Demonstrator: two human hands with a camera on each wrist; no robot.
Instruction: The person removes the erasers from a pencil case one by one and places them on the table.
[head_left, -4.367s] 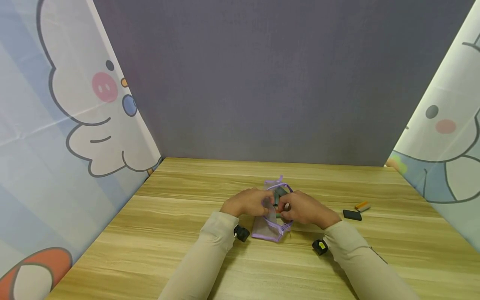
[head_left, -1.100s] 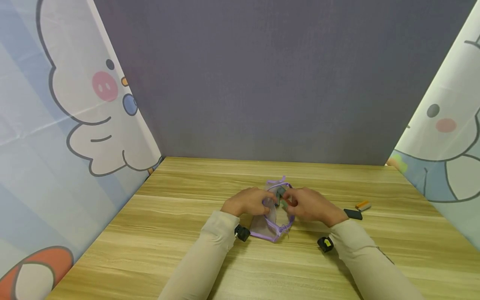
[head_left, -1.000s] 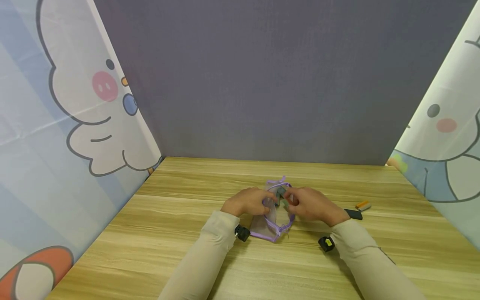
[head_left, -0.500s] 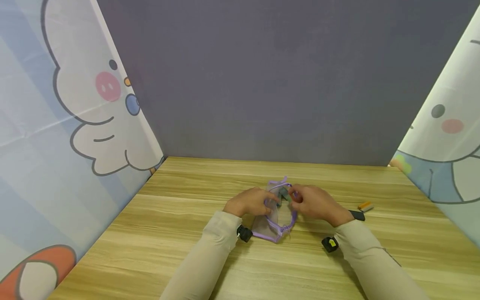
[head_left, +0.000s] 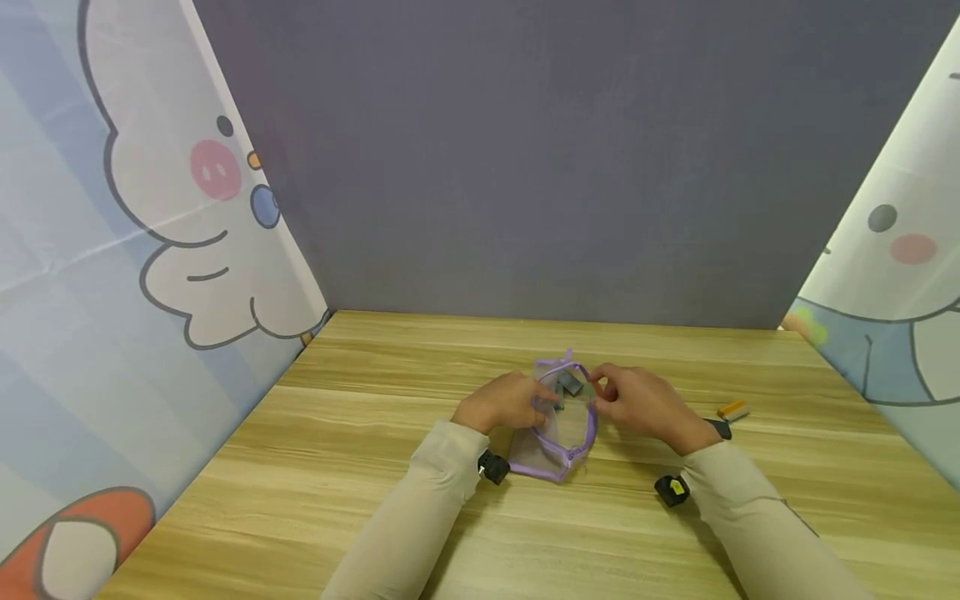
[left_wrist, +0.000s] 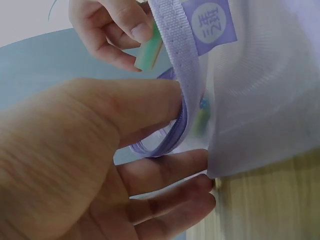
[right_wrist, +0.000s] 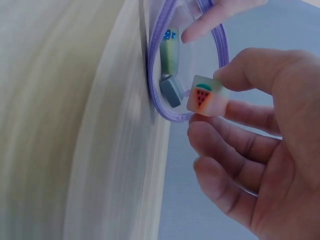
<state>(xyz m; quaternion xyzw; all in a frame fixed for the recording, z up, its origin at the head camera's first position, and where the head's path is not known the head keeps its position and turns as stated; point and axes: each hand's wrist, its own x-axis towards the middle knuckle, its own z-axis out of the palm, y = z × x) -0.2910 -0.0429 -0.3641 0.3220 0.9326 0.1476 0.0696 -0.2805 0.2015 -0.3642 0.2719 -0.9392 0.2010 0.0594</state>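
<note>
A translucent mesh pouch [head_left: 529,453] with a purple rim [right_wrist: 152,85] lay on the wood-grain table [head_left: 360,417], short of the grey panel [head_left: 570,167], its mouth gaping; the table extended widely leftward. The left hand [head_left: 504,402] held its left side; the right hand [head_left: 645,404] pinched a pale watermelon-printed block [right_wrist: 205,96] at the right rim. Inside sat a grey block [right_wrist: 172,91] and a yellow-green block [right_wrist: 170,57]; rightward lay an orange-and-white block [head_left: 732,411] and a partly hidden black block [head_left: 722,429].

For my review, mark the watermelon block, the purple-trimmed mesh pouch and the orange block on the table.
Watermelon block [right_wrist: 206,96]: right wrist view, printed face.
Mesh pouch [left_wrist: 267,107]: left wrist view, side wall.
Orange block [head_left: 732,410]: head view, near its middle.
</note>
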